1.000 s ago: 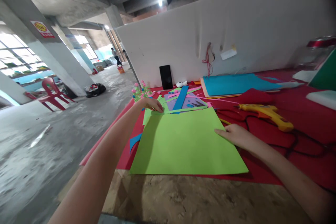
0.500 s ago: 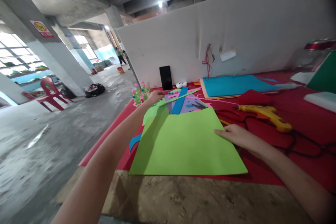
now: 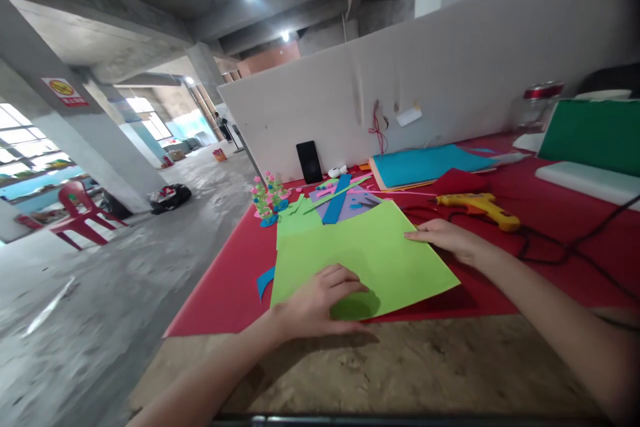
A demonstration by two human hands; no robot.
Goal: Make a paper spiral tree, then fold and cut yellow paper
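Observation:
A large light-green craft sheet [image 3: 360, 247] lies on the red table cover, its right side slightly raised. My right hand [image 3: 443, 237] pinches the sheet's right edge between thumb and fingers. Over the sheet's front edge is my left hand [image 3: 325, 300], open, with its fingers curved and its thumb stretched out apart from them. Whether its fingertips touch the sheet I cannot tell. Smaller green pieces [image 3: 300, 220] lie partly beneath the sheet at its far left. Behind it, a blue strip [image 3: 337, 200] lies across a lilac sheet [image 3: 357, 211] with scissors [image 3: 370, 201] and paper scraps.
Small pink-and-green paper flowers [image 3: 267, 197] stand at the far left. A yellow glue gun [image 3: 480, 207] with a dark cord lies on the right. Blue sheets [image 3: 430, 165], a black phone [image 3: 309, 161] and white earbuds [image 3: 337, 171] are along the back panel.
My left hand has come back from the scraps beside the flowers to the front edge of the green sheet. My right hand keeps its grip on the right edge. The view has shifted.

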